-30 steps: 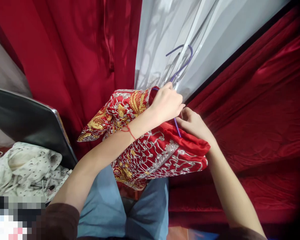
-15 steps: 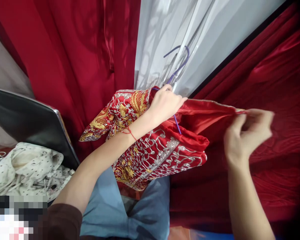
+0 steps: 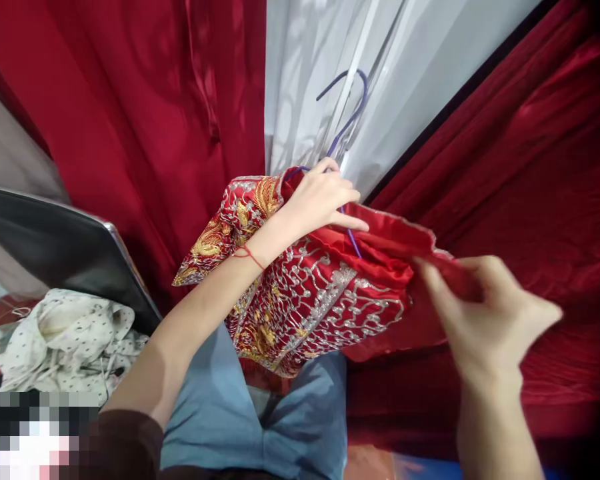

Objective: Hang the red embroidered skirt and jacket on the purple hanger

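A red embroidered jacket (image 3: 325,307) with silver and gold patterns hangs on a purple hanger (image 3: 361,110). The jacket's satin lining shows where its front falls apart. My left hand (image 3: 320,197) is closed round the hanger at its neck, with the thumb stretched out over the lining; part of its grip is hidden. My right hand (image 3: 495,313) pinches the silver-trimmed edge of the jacket's front panel between thumb and fingers. That panel is drawn out to the right, and the hanger's lower arm sticks into the opening.
Red curtains (image 3: 145,100) and a white curtain (image 3: 300,80) hang ahead. On the left stands a black chair back (image 3: 65,247), with a dotted white cloth (image 3: 75,333) bunched below it. My blue-trousered legs (image 3: 305,420) are beneath the jacket.
My right hand has come down and inward with the front edge, so the opening is narrower. My left thumb has spread away from the fingers. The jacket's far sleeve has shifted slightly.
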Demonstrator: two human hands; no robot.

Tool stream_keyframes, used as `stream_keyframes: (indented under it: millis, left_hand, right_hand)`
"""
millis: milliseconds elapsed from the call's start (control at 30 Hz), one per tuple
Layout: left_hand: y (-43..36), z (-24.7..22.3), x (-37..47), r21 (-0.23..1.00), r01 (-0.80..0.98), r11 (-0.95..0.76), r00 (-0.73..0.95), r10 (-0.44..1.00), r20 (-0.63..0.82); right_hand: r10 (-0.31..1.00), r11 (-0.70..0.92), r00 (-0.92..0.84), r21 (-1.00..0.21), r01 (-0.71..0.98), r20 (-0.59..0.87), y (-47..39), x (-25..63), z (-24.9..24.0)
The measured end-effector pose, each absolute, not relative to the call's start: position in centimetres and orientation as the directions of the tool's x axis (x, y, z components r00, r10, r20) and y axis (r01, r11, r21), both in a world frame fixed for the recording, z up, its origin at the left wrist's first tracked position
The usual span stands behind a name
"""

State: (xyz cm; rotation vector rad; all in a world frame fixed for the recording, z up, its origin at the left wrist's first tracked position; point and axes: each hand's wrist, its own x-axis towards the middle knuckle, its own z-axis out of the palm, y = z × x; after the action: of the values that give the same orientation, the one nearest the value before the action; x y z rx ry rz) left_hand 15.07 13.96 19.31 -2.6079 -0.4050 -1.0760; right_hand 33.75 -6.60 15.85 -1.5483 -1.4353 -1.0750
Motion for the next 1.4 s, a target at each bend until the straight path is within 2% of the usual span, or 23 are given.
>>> stream_keyframes:
  millis: [100, 133, 200, 233, 300, 367, 433, 533, 600, 767, 967, 1067, 1167, 1233, 1300, 1400]
  left_hand:
    - [14.8, 18.8, 16.5, -0.145, 0.406, -0.902, 0.621, 0.155, 0.769]
    - [15.0, 18.7, 16.8, -0.143, 0.414, -0.899, 0.604, 0.154, 0.782]
    - [15.4, 18.4, 17.0, -0.145, 0.423, -0.895, 0.588, 0.149, 0.795]
    - [15.5, 18.3, 17.1, -0.15, 0.427, -0.892, 0.588, 0.148, 0.795]
    - [15.7, 18.1, 17.0, -0.164, 0.439, -0.883, 0.601, 0.153, 0.784]
    - [15.5, 18.1, 16.8, -0.178, 0.456, -0.872, 0.617, 0.166, 0.77]
    - [15.2, 18.2, 16.5, -0.191, 0.465, -0.864, 0.633, 0.174, 0.755]
    - [14.5, 18.8, 15.8, -0.211, 0.43, -0.878, 0.681, 0.163, 0.714]
    - [14.3, 19.3, 15.2, -0.209, 0.384, -0.899, 0.726, 0.154, 0.67]
    - [14.9, 20.5, 15.0, -0.158, 0.347, -0.925, 0.78, 0.19, 0.596]
    - [15.0, 20.4, 15.2, -0.107, 0.356, -0.928, 0.757, 0.219, 0.616]
    - [14.8, 20.2, 15.4, -0.108, 0.387, -0.916, 0.732, 0.234, 0.64]
    - [15.0, 19.9, 16.2, -0.101, 0.441, -0.892, 0.694, 0.267, 0.669]
    - [15.1, 19.7, 16.7, -0.095, 0.472, -0.877, 0.668, 0.285, 0.687]
    - [15.2, 19.5, 17.0, -0.109, 0.482, -0.869, 0.661, 0.28, 0.696]
    - [15.2, 19.4, 17.3, -0.143, 0.491, -0.859, 0.669, 0.267, 0.694]
  right_hand:
    - [0.297, -0.225, 0.055, 0.014, 0.974, 0.953, -7.3, 30.9, 17.1]
    - [0.335, -0.259, 0.056, 0.035, 0.965, 0.941, -7.1, 29.4, 16.9]
    - [0.438, -0.311, -0.013, 0.165, 0.936, 0.899, -6.0, 26.4, 15.4]
    - [0.519, -0.27, -0.092, 0.265, 0.925, 0.85, -5.1, 25.1, 14.2]
    - [0.641, -0.195, -0.121, 0.313, 0.93, 0.758, -2.8, 23.9, 11.4]
    - [0.688, -0.154, -0.075, 0.247, 0.957, 0.721, -0.7, 24.7, 9.0]
    - [0.673, -0.146, -0.015, 0.152, 0.978, 0.74, 0.3, 26.9, 7.3]
    - [0.567, -0.245, 0.167, -0.029, 0.969, 0.807, -0.7, 30.8, 5.9]
    - [0.556, -0.314, 0.286, -0.122, 0.942, 0.78, -2.2, 32.5, 5.2]
    - [0.7, -0.391, 0.446, -0.223, 0.893, 0.558, -4.5, 32.9, 4.4]
    - [0.743, -0.308, 0.45, -0.344, 0.887, 0.495, -3.5, 31.6, 4.6]
    - [0.73, -0.302, 0.458, -0.362, 0.882, 0.507, -3.0, 32.1, 4.9]
    - [0.638, -0.318, 0.485, -0.369, 0.873, 0.598, -4.1, 32.0, 6.1]
    - [0.603, -0.262, 0.438, -0.353, 0.898, 0.667, -5.3, 30.5, 7.0]
    - [0.661, -0.177, 0.335, -0.295, 0.939, 0.671, -5.8, 27.9, 7.3]
    - [0.852, -0.182, 0.245, -0.176, 0.967, 0.462, -3.6, 23.5, 6.5]
